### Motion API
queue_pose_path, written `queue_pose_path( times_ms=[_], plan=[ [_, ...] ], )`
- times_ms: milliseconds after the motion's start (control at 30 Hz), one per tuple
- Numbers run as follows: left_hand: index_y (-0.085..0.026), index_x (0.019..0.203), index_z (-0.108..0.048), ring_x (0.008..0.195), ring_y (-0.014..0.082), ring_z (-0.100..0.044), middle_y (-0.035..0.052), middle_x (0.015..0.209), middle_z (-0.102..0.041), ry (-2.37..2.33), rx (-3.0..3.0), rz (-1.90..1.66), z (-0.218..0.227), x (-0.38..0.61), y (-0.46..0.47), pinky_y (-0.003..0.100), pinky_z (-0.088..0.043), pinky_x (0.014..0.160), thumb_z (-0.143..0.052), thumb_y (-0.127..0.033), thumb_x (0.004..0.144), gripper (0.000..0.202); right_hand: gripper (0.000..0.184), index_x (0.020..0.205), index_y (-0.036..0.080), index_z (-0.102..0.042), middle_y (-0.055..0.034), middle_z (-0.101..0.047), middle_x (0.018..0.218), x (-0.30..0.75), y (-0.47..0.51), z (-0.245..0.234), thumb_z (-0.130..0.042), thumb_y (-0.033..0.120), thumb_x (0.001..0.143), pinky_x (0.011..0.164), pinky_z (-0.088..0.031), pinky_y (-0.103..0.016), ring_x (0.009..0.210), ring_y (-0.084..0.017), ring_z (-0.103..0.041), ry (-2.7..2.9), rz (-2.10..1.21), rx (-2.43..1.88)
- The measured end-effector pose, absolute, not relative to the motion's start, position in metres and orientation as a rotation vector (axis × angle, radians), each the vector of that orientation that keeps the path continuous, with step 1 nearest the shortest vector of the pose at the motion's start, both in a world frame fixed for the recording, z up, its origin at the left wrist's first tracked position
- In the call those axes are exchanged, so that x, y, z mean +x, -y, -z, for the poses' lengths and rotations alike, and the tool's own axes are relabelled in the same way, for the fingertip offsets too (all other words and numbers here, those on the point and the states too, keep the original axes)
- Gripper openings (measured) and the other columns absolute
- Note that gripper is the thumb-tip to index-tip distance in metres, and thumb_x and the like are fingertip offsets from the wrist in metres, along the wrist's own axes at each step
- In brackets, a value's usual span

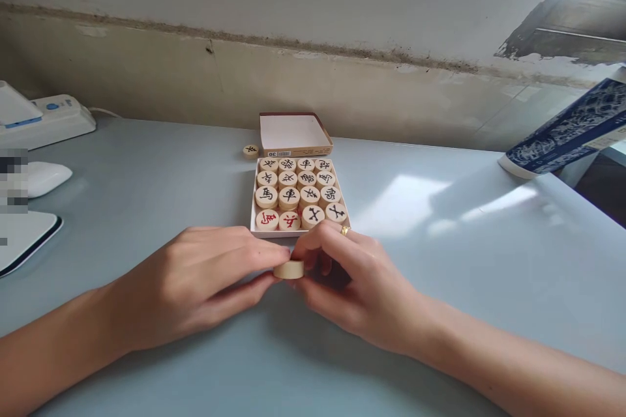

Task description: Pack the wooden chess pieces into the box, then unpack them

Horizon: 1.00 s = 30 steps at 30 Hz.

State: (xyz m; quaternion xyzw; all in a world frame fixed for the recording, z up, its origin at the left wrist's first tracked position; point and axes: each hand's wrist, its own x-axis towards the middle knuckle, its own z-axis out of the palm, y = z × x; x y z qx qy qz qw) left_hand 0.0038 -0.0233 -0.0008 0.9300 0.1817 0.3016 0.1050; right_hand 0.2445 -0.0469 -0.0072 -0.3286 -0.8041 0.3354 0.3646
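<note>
Left hand (195,280), right hand (359,280): both hands nearly closed, pinching one pale disc (288,270) between them.

The left forearm (68,332) and right forearm (503,352) slant inward; the left hand (195,280), palm down, pinches with extended fingers (235,264), the right hand (364,283) with curled ones, fingertips (282,254) nearly meeting.

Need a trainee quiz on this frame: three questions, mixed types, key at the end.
1. What do the left hand and right hand hold together?
2. True or false: the loose piece lies to the right of the lid.
3. In the box's nearest row, the two leftmost pieces have marks in: A) black; B) red; C) green.

Key: 1. One round piece. 2. False, it lies to the left. 3. B.
</note>
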Motion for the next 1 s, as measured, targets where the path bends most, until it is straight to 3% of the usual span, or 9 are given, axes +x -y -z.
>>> queue_pose_path(
  times_ms=[67, 167, 267, 533, 633, 767, 900, 1000],
  plan=[
    [-0.015, 0.115, -0.063, 0.094, 0.014, -0.072, 0.0066, 0.106, -0.075, -0.52, 2.788, -0.898, -0.0002, 0.0024, 0.0237, 0.021, -0.053, 0.087, -0.059, -0.008, 0.097, 0.02, 0.017, 0.096, 0.019, -0.055, 0.008, -0.052, 0.075, 0.2444, 0.0466, 0.0049, -0.07, 0.015, 0.09, 0.058, -0.038, -0.017, 0.063, -0.006, -0.046, 2.067, -0.906, -0.822],
    [-0.017, 0.112, -0.066, 0.082, 0.0132, -0.068, 0.005, 0.097, -0.072, -0.547, 2.867, -0.891, -0.002, 0.0011, 0.0246, 0.021, -0.051, 0.076, -0.057, -0.012, 0.099, 0.016, 0.023, 0.096, 0.019, -0.055, 0.0072, -0.054, 0.076, 0.2441, 0.0465, 0.0024, -0.075, 0.028, 0.092, 0.057, -0.039, -0.019, 0.064, -0.007, -0.048, 2.06, -0.953, -0.804],
    [-0.018, 0.114, -0.065, 0.071, 0.0127, -0.064, 0.0025, 0.086, -0.069, -0.543, 2.858, -0.856, -0.0034, 0.0023, 0.0246, 0.022, -0.048, 0.066, -0.057, -0.007, 0.098, 0.021, 0.018, 0.095, 0.02, -0.053, 0.0078, -0.051, 0.072, 0.2437, 0.0474, 0.0027, -0.071, 0.024, 0.094, 0.053, -0.037, -0.019, 0.059, -0.007, -0.045, 2.062, -0.941, -0.818],
    [-0.018, 0.117, -0.056, 0.08, 0.016, -0.069, 0.0041, 0.094, -0.073, -0.553, 2.735, -0.887, -0.0017, 0.006, 0.0265, 0.027, -0.053, 0.072, -0.059, -0.008, 0.095, 0.024, 0.021, 0.112, 0.021, -0.054, 0.0031, -0.059, 0.08, 0.2434, 0.0499, 0.0052, -0.067, 0.018, 0.095, 0.058, -0.046, -0.021, 0.066, -0.01, -0.054, 2.006, -0.888, -0.821],
    [-0.02, 0.103, -0.055, 0.064, 0.0119, -0.061, -0.0011, 0.082, -0.069, -0.653, 2.739, -0.896, -0.0008, 0.0039, 0.0274, 0.025, -0.048, 0.062, -0.064, -0.016, 0.096, 0.012, 0.027, 0.117, 0.02, -0.056, 0.0028, -0.059, 0.081, 0.2435, 0.0501, 0.0056, -0.068, 0.016, 0.093, 0.059, -0.048, -0.021, 0.067, -0.01, -0.057, 2.011, -0.839, -0.824],
    [-0.021, 0.091, -0.051, 0.053, 0.0098, -0.05, -0.005, 0.067, -0.057, -0.668, 2.765, -0.844, -0.0039, 0.0047, 0.0265, 0.023, -0.041, 0.053, -0.057, -0.03, 0.102, 0.016, 0.029, 0.119, 0.022, -0.058, -0.0005, -0.062, 0.089, 0.2438, 0.0511, 0.0084, -0.066, 0.011, 0.093, 0.056, -0.05, -0.019, 0.069, -0.011, -0.058, 2.015, -0.799, -0.865],
    [-0.02, 0.1, -0.056, 0.055, 0.0087, -0.056, -0.0046, 0.069, -0.059, -0.668, 2.707, -0.786, -0.0053, 0.0078, 0.0259, 0.02, -0.045, 0.056, -0.048, -0.032, 0.107, 0.016, 0.032, 0.122, 0.023, -0.058, -0.0018, -0.069, 0.097, 0.2442, 0.0508, 0.0114, -0.062, 0.007, 0.094, 0.068, -0.056, -0.022, 0.074, -0.012, -0.062, 2.062, -0.725, -0.806],
    [-0.02, 0.098, -0.055, 0.055, 0.0097, -0.057, -0.0042, 0.07, -0.061, -0.635, 2.693, -0.785, -0.0038, 0.0093, 0.026, 0.021, -0.044, 0.055, -0.052, -0.025, 0.105, 0.009, 0.021, 0.116, 0.021, -0.061, -0.0032, -0.072, 0.097, 0.2445, 0.0499, 0.0116, -0.061, 0.01, 0.097, 0.076, -0.057, -0.025, 0.078, -0.013, -0.066, 2.111, -0.679, -0.759]
  ],
)
